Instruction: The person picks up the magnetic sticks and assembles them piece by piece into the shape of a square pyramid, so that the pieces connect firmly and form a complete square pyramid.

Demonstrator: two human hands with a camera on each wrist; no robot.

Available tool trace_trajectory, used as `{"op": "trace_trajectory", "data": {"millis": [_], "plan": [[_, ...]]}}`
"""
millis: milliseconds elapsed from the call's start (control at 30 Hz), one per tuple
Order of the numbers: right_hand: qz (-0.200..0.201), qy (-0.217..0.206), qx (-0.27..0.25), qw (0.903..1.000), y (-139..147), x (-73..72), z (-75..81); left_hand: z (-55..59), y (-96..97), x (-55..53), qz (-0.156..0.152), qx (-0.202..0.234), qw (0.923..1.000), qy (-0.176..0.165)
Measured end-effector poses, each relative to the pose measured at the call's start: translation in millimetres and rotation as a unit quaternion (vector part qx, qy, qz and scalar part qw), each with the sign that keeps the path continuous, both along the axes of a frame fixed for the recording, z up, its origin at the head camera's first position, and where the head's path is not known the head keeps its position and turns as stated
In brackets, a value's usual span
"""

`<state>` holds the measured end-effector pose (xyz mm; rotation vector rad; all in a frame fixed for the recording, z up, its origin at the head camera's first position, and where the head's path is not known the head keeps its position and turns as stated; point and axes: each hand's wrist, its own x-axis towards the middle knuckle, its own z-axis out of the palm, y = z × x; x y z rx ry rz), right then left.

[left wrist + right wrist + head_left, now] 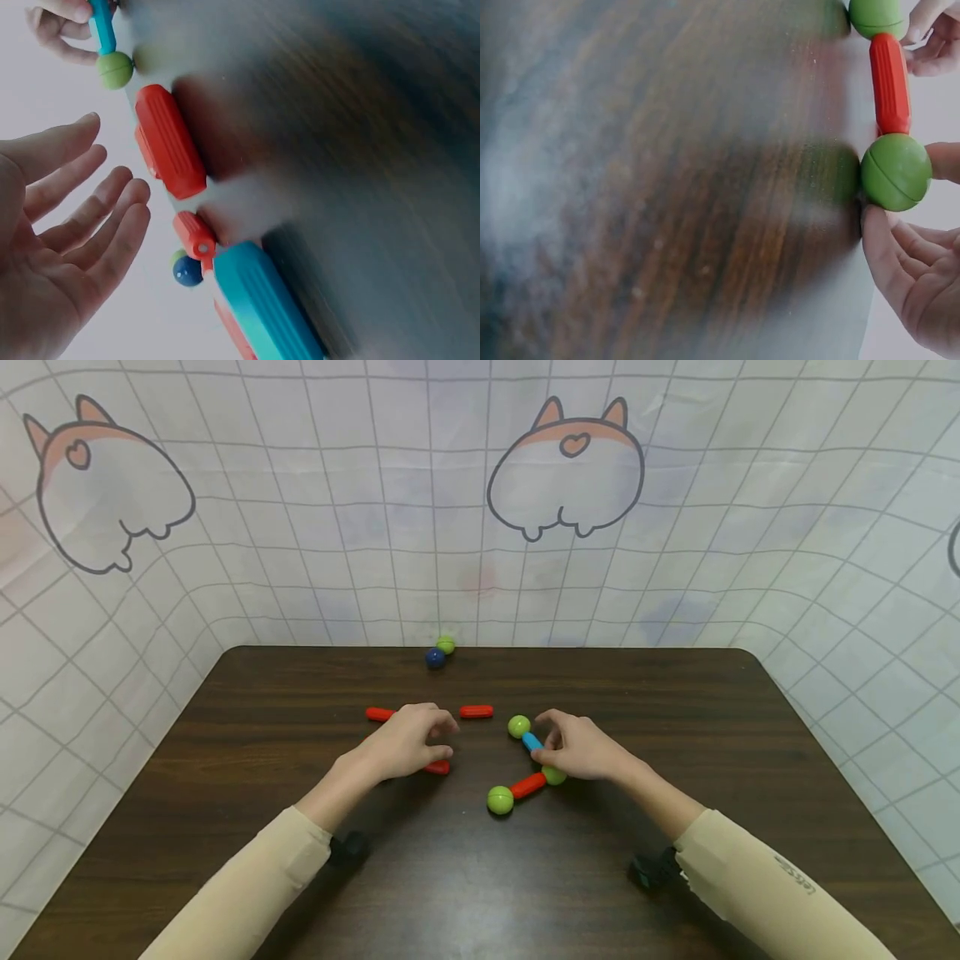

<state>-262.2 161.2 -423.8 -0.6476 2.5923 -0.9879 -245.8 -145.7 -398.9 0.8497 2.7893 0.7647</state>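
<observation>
In the head view my right hand [581, 747] pinches a blue rod [532, 741] between thumb and fingers. A green ball [519, 727] sits at the rod's far end; another green ball [554, 774] lies by the near end. From that near ball a red rod [528, 786] runs to a third green ball [500, 800]. My left hand [408, 739] hovers over loose rods with its fingers loosely bent, holding nothing. Beside it lies a red rod [437, 767]. The left wrist view also shows a light-blue rod [266, 300], which the left hand hides from the head view.
Farther back on the dark wooden table [480, 893] lie a red rod [476, 712] and another red rod [379, 714]. A navy ball [435, 658] and a green ball [446, 644] sit at the back edge, against a white gridded curtain [360, 527].
</observation>
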Motion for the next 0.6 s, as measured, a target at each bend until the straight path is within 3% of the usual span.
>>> {"op": "trace_trajectory", "data": {"millis": [367,600], "plan": [[-0.014,-0.016,-0.028,0.9994,2,1.3,-2.4,7.1,-26.9,13.1,0.019,0.004,0.9997,-0.012],[-0.011,-0.018,-0.042,0.9989,1,3.3,-1.8,10.0,-48.1,22.2,0.007,0.006,0.9996,-0.028]]}}
